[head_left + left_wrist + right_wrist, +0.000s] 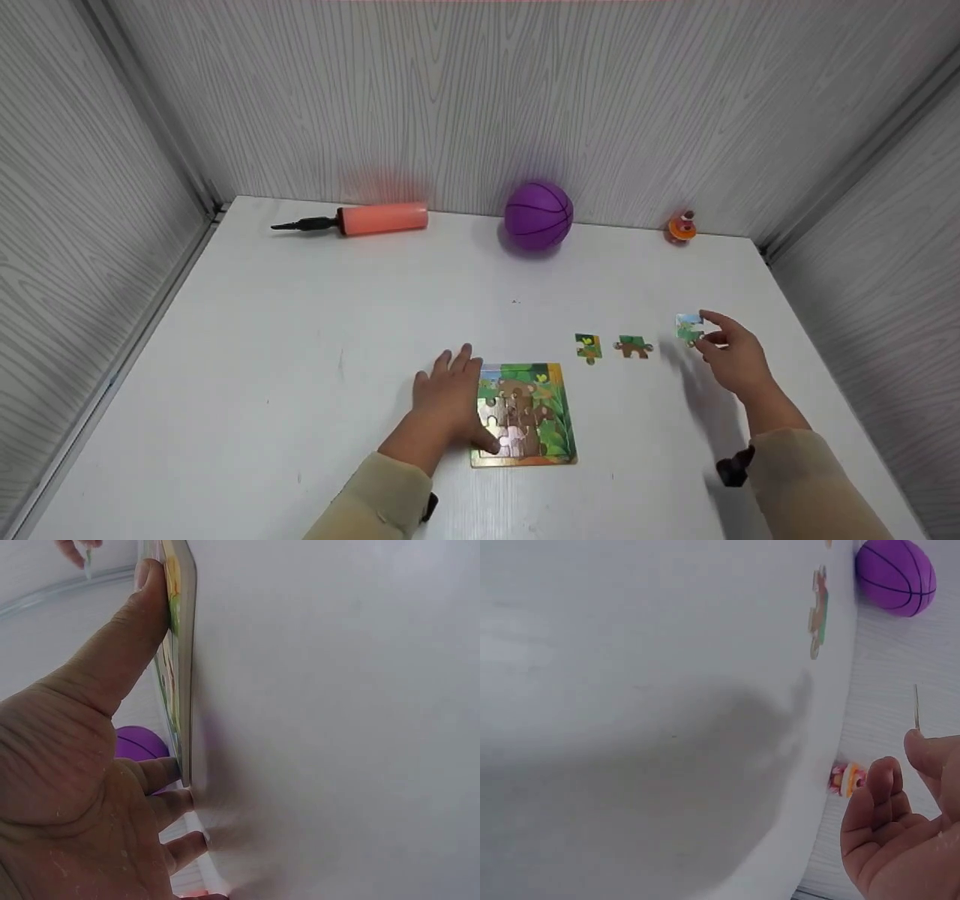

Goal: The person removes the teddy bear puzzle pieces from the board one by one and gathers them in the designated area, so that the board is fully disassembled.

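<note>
Left hand [450,397], fingers flat and thumb laid on the frame edge, steadies the puzzle [525,414] at lower centre on the counter [300,337]. Right hand [731,358], centre right, pinches a piece [688,328] lifted clear; two pieces [611,347] lie between.

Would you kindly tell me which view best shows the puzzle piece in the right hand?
The head view: the piece faces the camera, pinched by the right hand. The right wrist view shows only its thin edge; the left wrist view, a blurred sliver at the top.
</note>
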The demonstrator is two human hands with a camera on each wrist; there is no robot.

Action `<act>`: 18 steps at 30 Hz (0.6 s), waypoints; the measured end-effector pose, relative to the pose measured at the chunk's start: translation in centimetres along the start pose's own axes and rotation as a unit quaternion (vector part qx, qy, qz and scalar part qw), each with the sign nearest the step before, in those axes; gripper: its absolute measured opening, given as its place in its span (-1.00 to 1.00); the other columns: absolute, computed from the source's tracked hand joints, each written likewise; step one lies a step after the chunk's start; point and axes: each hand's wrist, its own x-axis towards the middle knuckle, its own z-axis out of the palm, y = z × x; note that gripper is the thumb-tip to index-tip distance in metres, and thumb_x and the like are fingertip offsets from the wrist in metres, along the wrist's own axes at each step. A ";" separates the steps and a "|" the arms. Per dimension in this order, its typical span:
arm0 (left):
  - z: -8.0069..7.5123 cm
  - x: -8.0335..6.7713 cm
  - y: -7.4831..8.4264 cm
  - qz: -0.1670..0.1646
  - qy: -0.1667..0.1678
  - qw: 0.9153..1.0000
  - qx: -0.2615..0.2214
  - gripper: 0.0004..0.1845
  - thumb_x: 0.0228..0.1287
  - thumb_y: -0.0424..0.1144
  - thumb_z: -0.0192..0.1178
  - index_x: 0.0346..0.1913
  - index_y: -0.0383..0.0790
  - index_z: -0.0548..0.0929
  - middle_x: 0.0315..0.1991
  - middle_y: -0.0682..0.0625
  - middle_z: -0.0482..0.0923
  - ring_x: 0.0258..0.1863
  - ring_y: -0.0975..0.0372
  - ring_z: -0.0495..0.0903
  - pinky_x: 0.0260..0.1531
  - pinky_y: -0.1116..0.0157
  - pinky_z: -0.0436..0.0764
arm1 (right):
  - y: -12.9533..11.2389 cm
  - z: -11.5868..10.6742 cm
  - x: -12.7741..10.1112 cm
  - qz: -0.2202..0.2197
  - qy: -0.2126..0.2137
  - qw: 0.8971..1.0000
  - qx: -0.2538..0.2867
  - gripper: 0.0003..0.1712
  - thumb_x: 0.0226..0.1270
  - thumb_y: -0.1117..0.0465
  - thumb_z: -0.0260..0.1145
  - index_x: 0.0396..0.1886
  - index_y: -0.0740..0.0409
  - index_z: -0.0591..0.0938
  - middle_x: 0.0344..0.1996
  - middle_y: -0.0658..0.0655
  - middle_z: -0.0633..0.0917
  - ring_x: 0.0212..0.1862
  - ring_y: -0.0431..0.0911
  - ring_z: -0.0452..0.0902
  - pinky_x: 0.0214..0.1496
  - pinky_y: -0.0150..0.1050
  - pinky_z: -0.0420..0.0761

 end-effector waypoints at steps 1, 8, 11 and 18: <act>0.0 0.0 0.0 -0.002 -0.001 1.000 0.001 0.47 -0.65 0.44 0.50 0.48 -0.13 0.10 0.53 -0.06 -0.13 0.48 -0.06 -0.11 0.25 -0.20 0.13 | 0.3 0.1 0.1 0.007 -0.006 1.000 0.000 -0.37 0.44 0.26 0.12 0.46 0.08 0.22 -0.02 0.37 0.53 -0.08 0.19 0.57 -0.32 -0.32 0.55; 0.0 0.0 0.1 -0.005 -0.001 1.000 -0.003 0.47 -0.66 0.42 0.52 0.48 -0.12 0.12 0.53 -0.05 -0.12 0.48 -0.06 -0.11 0.25 -0.21 0.12 | 2.1 1.1 0.6 0.056 -0.038 0.998 -0.013 -0.36 0.41 0.28 0.12 0.46 0.12 0.22 -0.12 0.33 0.56 -0.29 0.02 0.57 -0.38 -0.26 0.57; -0.1 -0.1 0.1 -0.006 0.000 1.000 -0.005 0.46 -0.66 0.41 0.53 0.48 -0.11 0.13 0.53 -0.06 -0.12 0.48 -0.06 -0.11 0.25 -0.21 0.12 | 2.5 1.3 0.8 0.068 -0.053 0.996 -0.020 -0.35 0.39 0.29 0.13 0.45 0.12 0.22 -0.17 0.29 0.57 -0.36 -0.05 0.53 -0.41 -0.26 0.55; -0.2 0.0 0.1 -0.001 -0.003 1.000 -0.014 0.43 -0.64 0.37 0.55 0.48 -0.06 0.13 0.53 -0.06 -0.12 0.48 -0.07 -0.12 0.25 -0.22 0.11 | 2.6 1.6 1.3 0.082 -0.073 0.993 -0.053 -0.35 0.38 0.28 0.13 0.45 0.10 0.24 -0.17 0.26 0.53 -0.35 -0.06 0.47 -0.39 -0.26 0.51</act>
